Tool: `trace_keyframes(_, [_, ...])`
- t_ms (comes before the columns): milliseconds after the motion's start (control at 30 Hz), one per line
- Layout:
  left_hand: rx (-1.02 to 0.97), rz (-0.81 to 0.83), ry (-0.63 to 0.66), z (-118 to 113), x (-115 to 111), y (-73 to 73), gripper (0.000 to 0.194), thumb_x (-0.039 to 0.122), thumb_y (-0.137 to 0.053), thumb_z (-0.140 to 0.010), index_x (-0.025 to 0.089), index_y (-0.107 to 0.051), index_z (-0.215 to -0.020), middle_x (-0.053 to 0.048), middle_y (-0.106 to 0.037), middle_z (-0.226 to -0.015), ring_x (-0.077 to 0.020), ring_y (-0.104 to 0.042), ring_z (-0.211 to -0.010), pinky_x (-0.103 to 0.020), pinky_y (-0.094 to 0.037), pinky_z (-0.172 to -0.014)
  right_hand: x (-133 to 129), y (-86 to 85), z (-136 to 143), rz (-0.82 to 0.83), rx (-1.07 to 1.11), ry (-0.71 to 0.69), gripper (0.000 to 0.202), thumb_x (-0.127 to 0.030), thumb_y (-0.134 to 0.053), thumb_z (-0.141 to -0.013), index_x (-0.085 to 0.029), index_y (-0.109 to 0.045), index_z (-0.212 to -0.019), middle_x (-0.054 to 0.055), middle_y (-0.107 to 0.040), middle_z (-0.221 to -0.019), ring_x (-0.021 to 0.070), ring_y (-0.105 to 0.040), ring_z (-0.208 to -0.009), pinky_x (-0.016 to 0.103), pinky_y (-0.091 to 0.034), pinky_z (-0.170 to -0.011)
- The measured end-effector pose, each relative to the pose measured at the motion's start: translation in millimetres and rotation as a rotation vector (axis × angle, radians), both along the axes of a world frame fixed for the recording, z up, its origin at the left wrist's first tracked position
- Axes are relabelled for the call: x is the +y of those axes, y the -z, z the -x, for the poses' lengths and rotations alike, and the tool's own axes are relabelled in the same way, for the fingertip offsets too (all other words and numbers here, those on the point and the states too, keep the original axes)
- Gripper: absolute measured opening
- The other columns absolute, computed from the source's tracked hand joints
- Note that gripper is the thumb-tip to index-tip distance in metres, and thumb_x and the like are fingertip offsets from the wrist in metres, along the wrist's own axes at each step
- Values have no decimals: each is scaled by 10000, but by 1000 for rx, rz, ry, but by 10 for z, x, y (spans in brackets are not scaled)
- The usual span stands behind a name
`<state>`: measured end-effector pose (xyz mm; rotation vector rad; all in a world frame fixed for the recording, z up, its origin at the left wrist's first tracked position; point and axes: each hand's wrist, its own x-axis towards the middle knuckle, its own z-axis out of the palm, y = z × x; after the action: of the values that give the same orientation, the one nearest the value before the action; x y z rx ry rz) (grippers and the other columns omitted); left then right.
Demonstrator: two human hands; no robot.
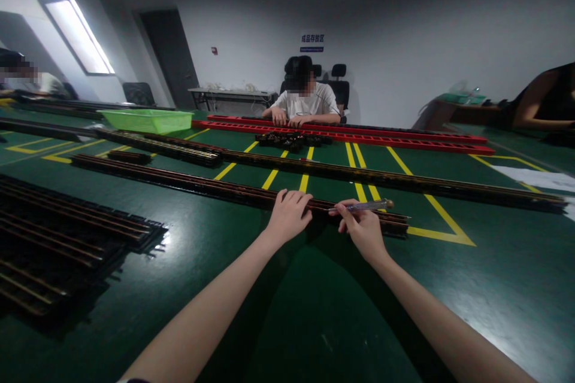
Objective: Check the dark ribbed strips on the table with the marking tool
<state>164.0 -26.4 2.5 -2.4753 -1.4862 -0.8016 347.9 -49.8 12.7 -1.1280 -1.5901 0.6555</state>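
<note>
A long dark track strip [197, 184] with copper-coloured rails lies across the green table in front of me. My left hand [290, 213] is on the strip, its fingers curled over the far side and the thumb at the near side. Just right of it, my right hand [365, 232] pinches a slim screwdriver-like tool [369, 205] with a clear handle and a brass-coloured end. The tool slants low over the strip; its tip points left towards my left hand. Whether the tip touches the rails I cannot tell.
Stacked track strips [67, 221] lie at the left. Behind my strip runs another long strip [404, 181]. Further back are a green basket [150, 121], dark small parts [291, 140] and red ladder-like frames [395, 139]. A person [305, 102] sits opposite; others are at both sides.
</note>
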Motion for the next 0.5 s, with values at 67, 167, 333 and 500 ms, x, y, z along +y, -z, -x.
trace_keyframes(67, [-4,3,2,1,0,-3,283,261,-449,-882,195,-555,-1136,-46,-627,-1157,-197,-538,-1107,-435,-295,-1058,4,4,-3,9,-2,-4,367,-526,-526,-840,-171,-613,-805,104,-731,-810,132,-571,-429,257,-447,-416])
trace_keyframes(167, [-6,4,4,0,0,-4,282,257,-451,-880,195,-554,-1135,-47,-629,-1154,-199,-539,-1104,-441,-298,-1053,11,12,-3,17,16,-5,363,-526,-535,-833,-172,-611,-804,102,-731,-803,132,-570,-428,258,-450,-424])
trace_keyframes(333, [3,-7,-2,-4,5,5,281,263,-446,-880,209,-555,-1133,-54,-629,-1156,-211,-538,-1109,-443,-305,-1047,15,16,4,42,70,-26,368,-537,-572,-801,-170,-607,-801,100,-729,-773,132,-565,-418,256,-455,-415])
trace_keyframes(500, [3,0,-1,-2,5,12,290,275,-440,-886,205,-550,-1144,-48,-624,-1164,-206,-533,-1113,-444,-302,-1053,-4,-10,5,51,77,-27,349,-523,-590,-790,-175,-609,-796,91,-724,-757,135,-567,-426,259,-460,-419])
